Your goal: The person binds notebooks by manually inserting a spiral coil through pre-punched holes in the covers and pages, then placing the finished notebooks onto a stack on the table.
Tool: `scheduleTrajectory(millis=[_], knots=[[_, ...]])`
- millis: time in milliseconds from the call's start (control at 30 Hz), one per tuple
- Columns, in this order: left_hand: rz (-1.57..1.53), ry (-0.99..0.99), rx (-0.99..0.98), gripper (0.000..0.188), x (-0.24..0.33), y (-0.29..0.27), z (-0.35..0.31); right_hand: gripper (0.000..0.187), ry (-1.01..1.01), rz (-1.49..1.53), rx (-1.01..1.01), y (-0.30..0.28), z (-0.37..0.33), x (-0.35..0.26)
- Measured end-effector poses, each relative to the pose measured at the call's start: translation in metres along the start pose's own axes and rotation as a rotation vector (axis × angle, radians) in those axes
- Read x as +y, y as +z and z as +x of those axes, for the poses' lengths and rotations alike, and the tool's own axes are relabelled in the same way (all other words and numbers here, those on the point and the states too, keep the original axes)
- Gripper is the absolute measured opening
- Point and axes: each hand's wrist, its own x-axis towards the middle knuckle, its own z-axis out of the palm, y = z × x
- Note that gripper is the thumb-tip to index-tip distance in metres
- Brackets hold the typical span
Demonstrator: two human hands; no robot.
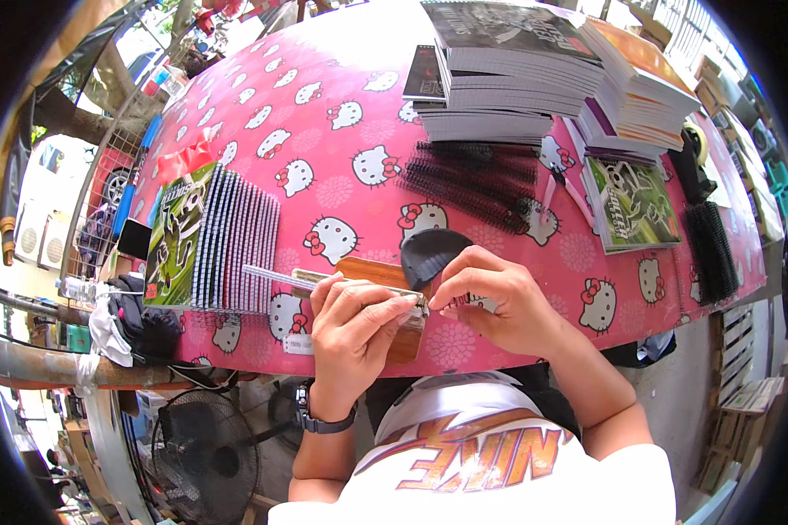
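Note:
Near the table's front edge, my left hand [355, 317] is closed around a thin notebook [276, 277], seen nearly edge-on and pointing to the left. My right hand [495, 297] is closed at the notebook's right end, fingertips pinched together. Whatever those fingertips hold is too small to make out, and dark loops show just below them. Under my hands lies a brown wooden board [403, 347], partly covered. A black, rounded object [431, 254] stands at the board's far right, next to my right fingers.
A row of spiral-bound notebooks [236, 236] stands at left. Black binding coils [473, 184] lie beyond my hands, beside pink-handled pliers [556, 184]. Tall stacks of books [508, 87] rise at the far right, with a green-covered notebook [630, 206] and more black coils [709, 249] nearer.

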Motion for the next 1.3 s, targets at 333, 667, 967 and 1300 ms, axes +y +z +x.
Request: scheduleTrajectory(millis=[333,667,967,1300], knots=[[-0.023,0.001,0.037,0.016,-0.002,0.003,-0.006,0.03,0.013,0.079,-0.056,0.0,0.004,0.002],[-0.066,-0.036,0.041,0.014,0.008,0.001,-0.004,0.039,-0.01,-0.108,-0.212,0.004,-0.009,-0.009],[0.007,0.008,-0.161,0.02,0.001,0.0,0.003,0.038,0.149,-0.103,-0.1,-0.012,0.024,0.078],[-0.01,-0.005,-0.089,0.02,0.004,-0.005,0.007,0.033,0.43,-0.577,-0.055,-0.003,0.031,0.11]])
